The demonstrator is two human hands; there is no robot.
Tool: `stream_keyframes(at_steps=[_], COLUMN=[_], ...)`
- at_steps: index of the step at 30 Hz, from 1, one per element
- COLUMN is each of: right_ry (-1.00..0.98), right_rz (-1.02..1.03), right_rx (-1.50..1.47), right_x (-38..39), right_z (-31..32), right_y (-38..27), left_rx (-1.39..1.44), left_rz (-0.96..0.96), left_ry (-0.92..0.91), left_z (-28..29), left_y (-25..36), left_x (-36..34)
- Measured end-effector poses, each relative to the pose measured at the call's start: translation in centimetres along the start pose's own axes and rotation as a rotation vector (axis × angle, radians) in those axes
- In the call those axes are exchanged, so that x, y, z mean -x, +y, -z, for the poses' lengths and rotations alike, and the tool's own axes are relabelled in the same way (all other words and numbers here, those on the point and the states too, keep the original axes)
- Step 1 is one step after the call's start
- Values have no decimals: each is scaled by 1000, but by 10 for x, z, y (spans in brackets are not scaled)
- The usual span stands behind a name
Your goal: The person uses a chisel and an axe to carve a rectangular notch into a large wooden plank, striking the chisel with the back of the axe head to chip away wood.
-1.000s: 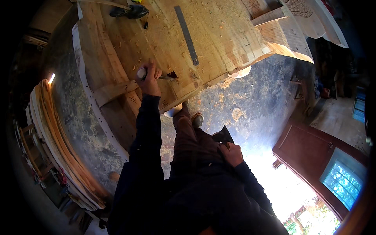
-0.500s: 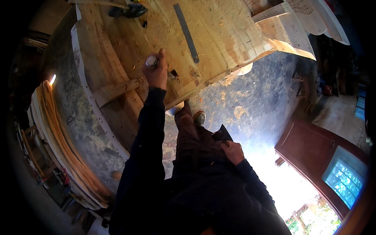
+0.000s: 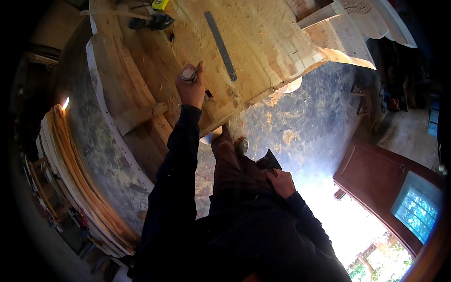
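Observation:
My left hand (image 3: pixel 191 89) is closed round an upright chisel handle (image 3: pixel 189 74) over the wooden workpiece. Only the handle's round, pale-centred end shows; the blade is hidden below the fist. Beside that hand is a small dark rectangular hole (image 3: pixel 207 95) in the wood. Close to my right thigh, my right hand (image 3: pixel 282 182) grips a hatchet (image 3: pixel 269 160); its dark flared head juts out past the fingers, and most of its handle is hidden. A dark steel ruler (image 3: pixel 221 46) lies flat on the wood, farther off and right of my left hand.
At the far left of the wood sit a black tool (image 3: pixel 157 22) and a yellow tape measure (image 3: pixel 160 4). Curved boards (image 3: pixel 80 174) are stacked on the left. Cut timber (image 3: pixel 336 35) lies far right. A red-brown door (image 3: pixel 371 176) stands by the bright doorway. Shavings litter the floor (image 3: pixel 300 113).
The view has shifted slightly, bringing the yellow tape measure in at the top. My left hand stays closed round the handle beside the hole, and my right hand still holds the hatchet low.

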State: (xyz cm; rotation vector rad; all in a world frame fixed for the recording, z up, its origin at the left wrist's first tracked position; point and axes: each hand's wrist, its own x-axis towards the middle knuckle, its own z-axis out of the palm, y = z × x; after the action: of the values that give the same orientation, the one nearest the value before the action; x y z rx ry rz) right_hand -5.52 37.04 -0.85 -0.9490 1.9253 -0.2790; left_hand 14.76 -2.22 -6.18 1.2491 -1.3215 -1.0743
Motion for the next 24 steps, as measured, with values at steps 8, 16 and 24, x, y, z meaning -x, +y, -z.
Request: stream_keyframes(at_steps=[8,16,24], right_ry=[-13,334,287], right_rz=[-45,609,746], right_rx=[-93,-394,169], right_x=[-17,-27,-62], right_z=[39,52,41], right_y=[-74,-157,-251], left_rx=[-90,-183,-101], left_rz=[-106,-239,-228], left_ry=[16,55,63], left_z=[-19,-29,-25], left_y=[43,40,25], left_x=[29,84,88])
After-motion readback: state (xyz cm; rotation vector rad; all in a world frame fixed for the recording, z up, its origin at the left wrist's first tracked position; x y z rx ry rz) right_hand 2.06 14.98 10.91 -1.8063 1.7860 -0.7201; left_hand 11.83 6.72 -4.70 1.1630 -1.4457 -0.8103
